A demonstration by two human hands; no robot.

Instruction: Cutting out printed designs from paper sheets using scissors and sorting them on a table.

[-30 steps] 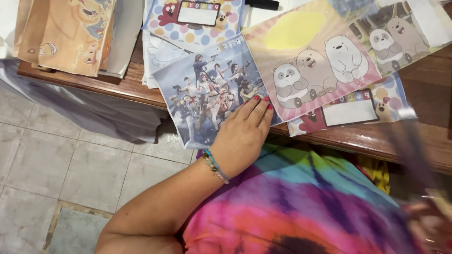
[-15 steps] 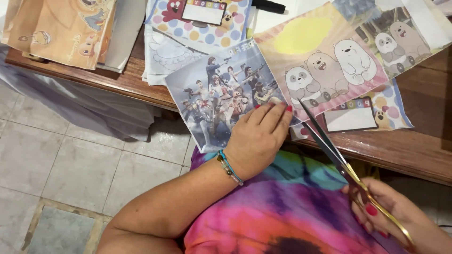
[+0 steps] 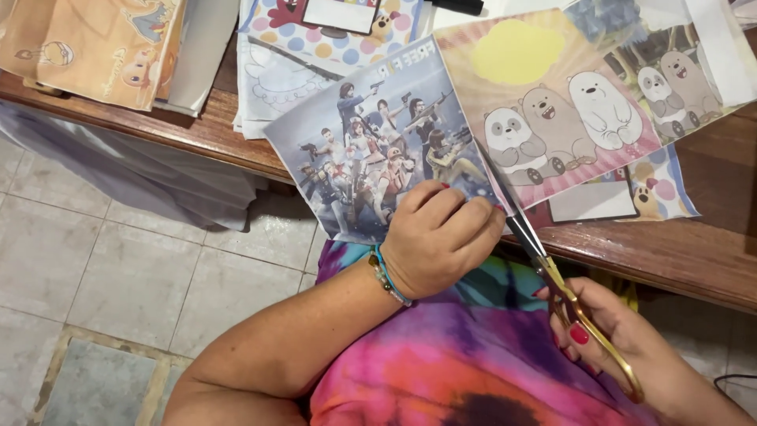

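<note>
Left hand [image 3: 440,237] pins the printed sheet [image 3: 378,142], which extends ahead and to its left. Right hand [image 3: 623,339], nearer the body, grips scissors [image 3: 552,268], whose blades run diagonally forward-left along the sheet's right edge, just beside the left fingers.

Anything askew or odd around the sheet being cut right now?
The printed sheet under the left hand hangs past the table edge, unsupported. The scissors in the right hand meet its right edge. No damage visible.

Soft even daylight, no harsh shadows; slight glare on glossy prints; pic sharp, edges w/ mild blur.
</note>
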